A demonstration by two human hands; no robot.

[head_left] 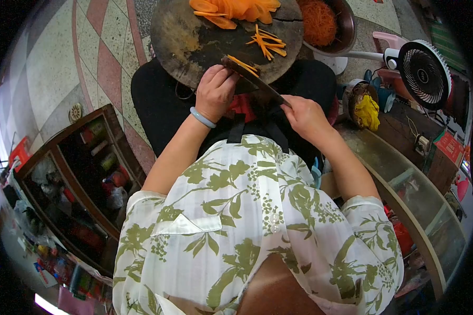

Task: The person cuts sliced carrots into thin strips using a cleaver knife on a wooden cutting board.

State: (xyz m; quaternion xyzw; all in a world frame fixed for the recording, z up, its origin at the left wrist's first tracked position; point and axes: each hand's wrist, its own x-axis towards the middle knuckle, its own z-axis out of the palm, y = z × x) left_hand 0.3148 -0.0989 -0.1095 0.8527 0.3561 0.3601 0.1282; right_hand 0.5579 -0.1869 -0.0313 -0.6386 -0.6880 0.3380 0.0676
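Observation:
My right hand [302, 116] is wrapped round the handle of a knife [263, 86], whose dark blade slants up and left across the near edge of a round wooden chopping board [176, 39]. Beside the blade's tip, my left hand [217, 90] has its fingers bent and pressed together at the board's edge; what lies under the fingertips is hidden. Thin carrot strips [243, 64] lie along the far side of the blade. Farther up the board is a small pile of carrot sticks [268, 43]. Overlapping carrot slices [236, 9] sit at the far edge.
A metal bowl [347, 31] of shredded carrot [318, 23] stands right of the board. Farther right are a fan [424, 73] and a pot with a yellow cloth [367, 112]. A glass-topped table [404, 173] is at my right, a wooden cabinet [84, 184] at my left.

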